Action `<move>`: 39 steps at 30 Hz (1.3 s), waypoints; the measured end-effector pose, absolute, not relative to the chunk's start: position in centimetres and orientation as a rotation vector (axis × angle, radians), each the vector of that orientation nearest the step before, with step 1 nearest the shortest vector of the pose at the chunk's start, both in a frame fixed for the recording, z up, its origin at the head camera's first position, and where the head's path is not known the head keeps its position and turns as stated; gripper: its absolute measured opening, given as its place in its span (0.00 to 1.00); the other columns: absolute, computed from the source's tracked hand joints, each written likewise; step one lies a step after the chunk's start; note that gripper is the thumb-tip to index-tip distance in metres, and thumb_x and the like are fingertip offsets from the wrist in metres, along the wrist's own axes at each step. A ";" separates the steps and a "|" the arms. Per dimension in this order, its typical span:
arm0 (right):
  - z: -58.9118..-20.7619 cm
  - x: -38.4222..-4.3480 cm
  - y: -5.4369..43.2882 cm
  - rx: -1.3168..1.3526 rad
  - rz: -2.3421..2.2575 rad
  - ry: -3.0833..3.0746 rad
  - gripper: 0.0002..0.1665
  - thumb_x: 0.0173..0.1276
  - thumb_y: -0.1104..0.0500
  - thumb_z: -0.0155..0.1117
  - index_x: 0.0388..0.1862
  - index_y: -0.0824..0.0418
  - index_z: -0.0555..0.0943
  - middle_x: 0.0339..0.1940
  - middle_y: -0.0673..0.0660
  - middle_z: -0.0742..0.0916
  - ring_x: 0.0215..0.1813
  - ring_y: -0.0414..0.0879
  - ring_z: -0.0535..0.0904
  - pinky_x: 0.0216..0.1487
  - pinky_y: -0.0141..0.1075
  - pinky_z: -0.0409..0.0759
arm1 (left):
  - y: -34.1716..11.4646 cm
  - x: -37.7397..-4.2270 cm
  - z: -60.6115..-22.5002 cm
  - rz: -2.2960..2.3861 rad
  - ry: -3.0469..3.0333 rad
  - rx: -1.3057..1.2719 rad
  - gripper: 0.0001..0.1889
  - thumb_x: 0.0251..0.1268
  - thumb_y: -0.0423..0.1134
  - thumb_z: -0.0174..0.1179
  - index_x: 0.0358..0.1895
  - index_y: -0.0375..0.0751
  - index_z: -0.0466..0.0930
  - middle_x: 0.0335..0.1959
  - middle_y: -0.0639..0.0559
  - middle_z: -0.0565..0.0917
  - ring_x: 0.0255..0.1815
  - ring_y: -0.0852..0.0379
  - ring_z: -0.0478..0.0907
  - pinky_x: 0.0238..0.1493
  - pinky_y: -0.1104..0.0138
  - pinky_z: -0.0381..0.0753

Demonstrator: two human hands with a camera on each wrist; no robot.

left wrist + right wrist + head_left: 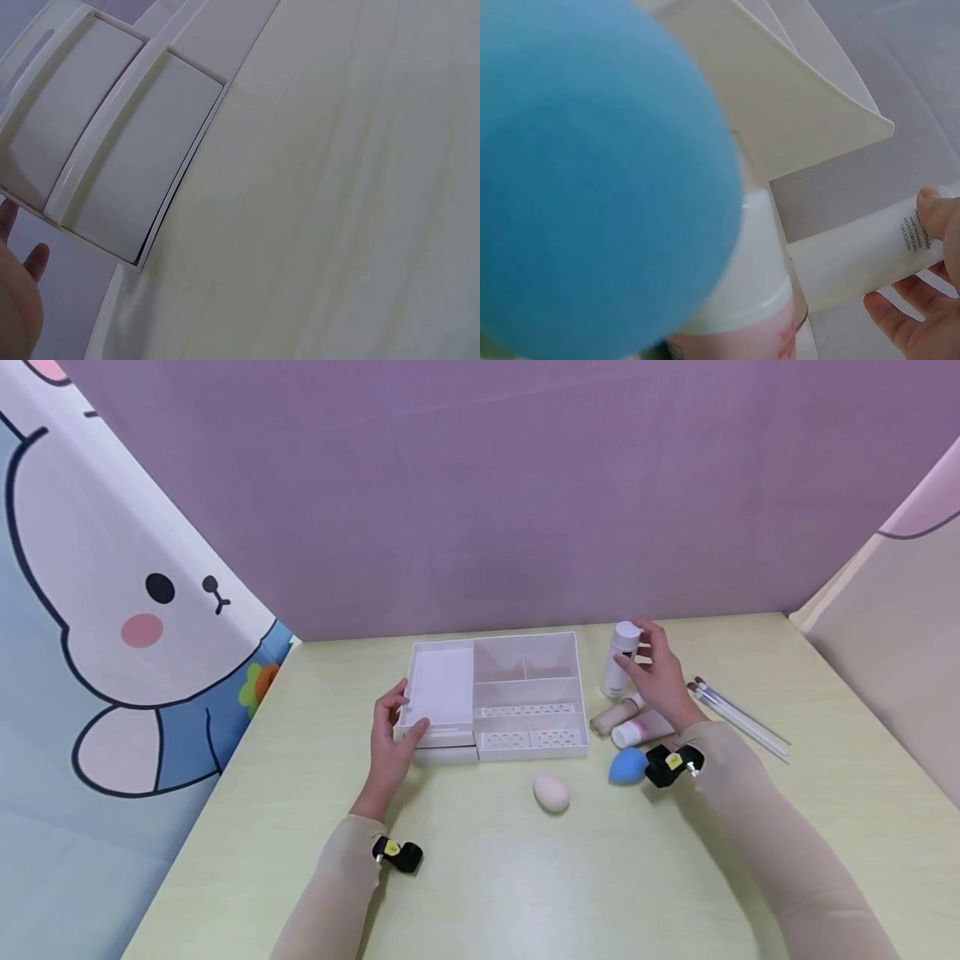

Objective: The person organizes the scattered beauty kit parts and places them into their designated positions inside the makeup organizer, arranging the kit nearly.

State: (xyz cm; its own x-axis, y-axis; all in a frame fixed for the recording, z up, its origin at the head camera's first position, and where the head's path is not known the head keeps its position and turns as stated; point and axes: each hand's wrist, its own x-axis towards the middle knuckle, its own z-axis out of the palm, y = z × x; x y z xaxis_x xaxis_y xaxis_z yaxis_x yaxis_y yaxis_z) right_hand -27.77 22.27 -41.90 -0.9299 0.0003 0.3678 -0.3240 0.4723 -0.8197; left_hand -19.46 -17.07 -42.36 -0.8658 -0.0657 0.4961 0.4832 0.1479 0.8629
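Backdrop: plain purple fabric (495, 510), with a blue cloth printed with a white cartoon animal (97, 610) at the left.
Table: pale yellow-green wood-grain top (480, 885).
Organizer: white rectangular plastic organizer (532, 755) at the far side of the table, a flat-topped section at its left and divided compartments, some with perforated panels, at its right; the left wrist view shows two stacked drawer fronts (154, 161).
Left hand: the left hand (390, 747) holds the organizer's front left corner, fingers at the side and thumb at the front edge.
Right hand: the right hand (660, 677) pinches a white cylindrical bottle with a white cap (613, 677) between thumb and fingers.
Bottle: just right of the organizer, slightly tilted, dark print on its side; whether its base touches the table, I cannot tell.
Tubes: a beige tube (613, 717) and a pink tube with a white cap (642, 729) lie below the bottle.
Sponges: a blue teardrop-shaped sponge (627, 767) near the pink tube; a pale pink egg-shaped sponge (551, 792) in front of the organizer.
Brushes: slim, pale-handled brushes (738, 720) lie at the right, beyond the right wrist.
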 end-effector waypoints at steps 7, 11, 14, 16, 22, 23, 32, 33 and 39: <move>-42.1 -27.8 22.2 0.282 1.451 -2.394 0.36 0.74 0.67 0.57 0.75 0.64 0.55 0.62 0.73 0.72 0.60 0.65 0.72 0.57 0.54 0.70 | -17.1 -19.6 -42.4 -1.744 -2.013 -0.407 0.20 0.59 0.20 0.59 0.50 0.15 0.63 0.69 0.26 0.65 0.70 0.33 0.60 0.64 0.68 0.59; -41.9 -27.7 21.9 0.284 1.450 -2.392 0.35 0.73 0.67 0.57 0.74 0.66 0.55 0.62 0.73 0.72 0.60 0.65 0.72 0.55 0.49 0.70 | -17.2 -19.6 -42.2 -1.728 -2.023 -0.403 0.19 0.59 0.21 0.60 0.50 0.16 0.63 0.69 0.26 0.66 0.71 0.33 0.60 0.64 0.66 0.59; -41.5 -27.6 21.6 0.285 1.450 -2.386 0.34 0.73 0.68 0.57 0.74 0.66 0.56 0.62 0.73 0.72 0.60 0.65 0.72 0.54 0.47 0.70 | -17.3 -19.5 -42.1 -1.724 -2.031 -0.403 0.19 0.59 0.21 0.61 0.50 0.16 0.64 0.69 0.26 0.66 0.71 0.33 0.60 0.65 0.60 0.58; -41.1 -27.6 21.4 0.284 1.442 -2.379 0.34 0.73 0.67 0.58 0.73 0.66 0.56 0.62 0.73 0.73 0.59 0.65 0.72 0.53 0.46 0.70 | -17.4 -19.5 -42.1 -1.726 -2.038 -0.403 0.19 0.59 0.21 0.61 0.50 0.16 0.64 0.69 0.26 0.66 0.71 0.34 0.60 0.66 0.54 0.58; -39.8 -27.2 20.8 0.297 1.439 -2.358 0.34 0.72 0.67 0.59 0.72 0.67 0.58 0.61 0.72 0.73 0.58 0.64 0.72 0.51 0.41 0.70 | -17.3 -19.6 -42.2 -1.727 -2.051 -0.400 0.19 0.60 0.22 0.61 0.50 0.16 0.64 0.69 0.27 0.66 0.72 0.35 0.60 0.66 0.54 0.57; -39.6 -27.1 20.7 0.300 1.442 -2.358 0.34 0.72 0.67 0.59 0.73 0.67 0.58 0.62 0.72 0.73 0.58 0.64 0.72 0.51 0.41 0.70 | -17.3 -19.6 -42.2 -1.726 -2.050 -0.402 0.19 0.60 0.22 0.61 0.50 0.16 0.64 0.69 0.27 0.66 0.72 0.35 0.60 0.66 0.56 0.58; -37.4 -26.9 19.6 0.295 1.443 -2.348 0.34 0.72 0.66 0.61 0.73 0.64 0.60 0.62 0.70 0.75 0.58 0.62 0.73 0.51 0.40 0.69 | -17.3 -19.6 -42.3 -1.727 -2.039 -0.407 0.19 0.59 0.22 0.61 0.49 0.17 0.64 0.69 0.27 0.66 0.71 0.35 0.60 0.63 0.65 0.59; -37.2 -26.9 19.4 0.295 1.444 -2.345 0.34 0.72 0.66 0.61 0.73 0.64 0.60 0.62 0.70 0.75 0.58 0.62 0.73 0.51 0.40 0.69 | -17.3 -19.6 -42.3 -1.728 -2.039 -0.406 0.19 0.59 0.22 0.60 0.49 0.17 0.64 0.69 0.27 0.66 0.71 0.35 0.60 0.63 0.65 0.59; -35.7 -26.6 18.6 0.289 1.445 -2.348 0.34 0.71 0.67 0.61 0.73 0.65 0.60 0.62 0.69 0.75 0.59 0.62 0.73 0.52 0.43 0.70 | -17.3 -19.6 -42.2 -1.727 -2.035 -0.410 0.19 0.59 0.22 0.60 0.49 0.17 0.64 0.70 0.27 0.66 0.71 0.35 0.60 0.63 0.66 0.59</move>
State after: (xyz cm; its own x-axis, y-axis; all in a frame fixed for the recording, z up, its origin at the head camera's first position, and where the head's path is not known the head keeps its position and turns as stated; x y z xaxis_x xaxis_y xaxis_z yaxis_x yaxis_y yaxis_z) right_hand -26.56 18.60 -35.66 -0.9117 0.0176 0.4105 -0.3586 0.4537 -0.8158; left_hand -19.60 -17.27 -42.24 -0.8604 -0.0552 0.5066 0.4909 0.1772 0.8530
